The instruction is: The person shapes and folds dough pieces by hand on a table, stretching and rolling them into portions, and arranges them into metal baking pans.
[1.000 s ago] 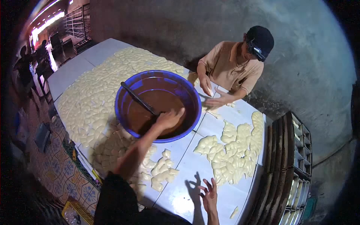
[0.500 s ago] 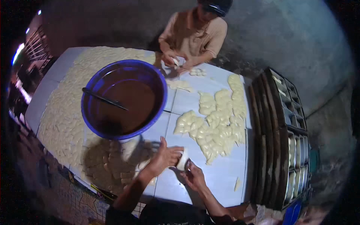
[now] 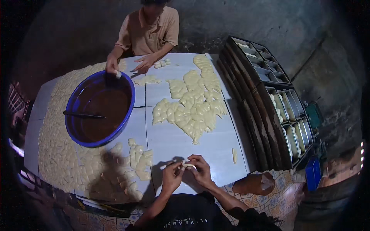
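Pinching one small dough piece (image 3: 189, 165) between fingertips of our left hand (image 3: 172, 176) and right hand (image 3: 202, 173), we hold it above the white-tiled table's (image 3: 219, 154) near side — flattened dough portions (image 3: 194, 116) beyond, blue basin (image 3: 132, 97) left, stacked compartmented trays (image 3: 252, 133) right.

My shirt (image 3: 189, 202) was black, or very dark, and it was plain at the top near the table side. Across it ran a row of big pale letters (image 3: 189, 222), set wide apart in a soft curve, with a row of tiny ones next to them. My right sleeve (image 3: 254, 220) was dark too, loose and a bit crumpled, and it stopped well above the wrist. My left forearm (image 3: 158, 204) and right forearm (image 3: 227, 200) were bare. My left hand (image 3: 172, 178) and right hand (image 3: 202, 171) were bare too.
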Available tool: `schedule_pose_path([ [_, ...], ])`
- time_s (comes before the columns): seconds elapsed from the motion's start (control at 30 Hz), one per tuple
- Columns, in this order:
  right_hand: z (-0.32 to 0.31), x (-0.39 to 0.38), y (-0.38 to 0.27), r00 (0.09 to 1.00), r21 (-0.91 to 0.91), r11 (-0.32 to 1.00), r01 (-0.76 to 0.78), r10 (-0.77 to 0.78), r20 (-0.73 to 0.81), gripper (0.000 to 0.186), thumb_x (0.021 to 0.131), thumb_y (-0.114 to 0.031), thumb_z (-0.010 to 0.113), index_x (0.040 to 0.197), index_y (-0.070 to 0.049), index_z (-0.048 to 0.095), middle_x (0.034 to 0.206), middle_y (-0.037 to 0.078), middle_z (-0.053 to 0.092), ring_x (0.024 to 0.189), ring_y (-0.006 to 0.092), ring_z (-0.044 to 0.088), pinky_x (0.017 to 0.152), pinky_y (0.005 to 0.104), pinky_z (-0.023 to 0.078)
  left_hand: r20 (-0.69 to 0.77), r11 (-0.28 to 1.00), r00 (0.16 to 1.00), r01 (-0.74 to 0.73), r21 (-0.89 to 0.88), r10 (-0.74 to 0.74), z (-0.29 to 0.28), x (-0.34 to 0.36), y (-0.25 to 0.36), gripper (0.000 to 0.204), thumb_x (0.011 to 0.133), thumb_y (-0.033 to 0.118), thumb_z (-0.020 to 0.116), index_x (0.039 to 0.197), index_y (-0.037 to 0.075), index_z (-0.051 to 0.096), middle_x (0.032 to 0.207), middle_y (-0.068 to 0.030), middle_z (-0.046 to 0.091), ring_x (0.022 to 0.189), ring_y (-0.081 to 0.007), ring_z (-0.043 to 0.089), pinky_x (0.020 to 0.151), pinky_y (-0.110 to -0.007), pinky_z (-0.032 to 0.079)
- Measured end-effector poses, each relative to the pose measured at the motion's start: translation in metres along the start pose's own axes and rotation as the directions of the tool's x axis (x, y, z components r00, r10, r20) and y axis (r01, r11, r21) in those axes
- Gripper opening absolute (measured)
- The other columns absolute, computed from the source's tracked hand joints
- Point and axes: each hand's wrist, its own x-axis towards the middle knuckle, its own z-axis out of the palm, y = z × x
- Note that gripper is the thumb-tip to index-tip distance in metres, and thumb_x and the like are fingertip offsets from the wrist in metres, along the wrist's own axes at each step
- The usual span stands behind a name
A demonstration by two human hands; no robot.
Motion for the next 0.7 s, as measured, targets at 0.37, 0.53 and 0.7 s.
schedule_pose_path([
  [0.37,-0.012,-0.034,-0.017,0.978,-0.026,0.981,-0.191,0.188,-0.087,0.014,0.090,-0.010,0.062,0.096,0.001,0.069,0.077,0.003,0.060,0.073,0.0100,0.054,0.063,0.0252,0.044,0.146,0.937,0.988,0.008,-0.349,0.046,0.016,-0.019,-0.011,0.030,0.089,0.005,0.063,0.111,0.000,0.045,0.090,-0.0060,0.061,0.075,-0.0106,0.059,0.063,-0.022,0.048],
  [0.53,0.001,-0.041,0.000,0.976,-0.100,0.981,-0.169,0.152,-0.156,0.036,0.094,-0.015,0.058,0.129,-0.005,0.053,0.086,0.003,0.062,0.067,0.0067,0.052,0.059,0.0219,0.043,0.231,0.971,0.967,-0.054,-0.232,0.109,0.002,-0.020,-0.006,0.073,0.080,-0.014,0.049,0.135,0.010,0.008,0.097,-0.0135,0.055,0.082,-0.0181,0.062,0.068,-0.026,0.051],
  [0.7,-0.022,-0.036,-0.008,0.714,0.239,0.710,-0.662,0.502,0.488,0.050,0.091,-0.007,0.058,0.138,-0.007,0.043,0.100,0.007,0.064,0.089,0.0096,0.057,0.078,0.0269,0.048,0.239,0.898,0.948,-0.091,-0.430,0.210,-0.007,-0.017,-0.017,0.082,0.073,-0.014,0.051,0.139,0.008,0.008,0.113,-0.0174,0.047,0.100,-0.0261,0.061,0.078,-0.028,0.050],
])
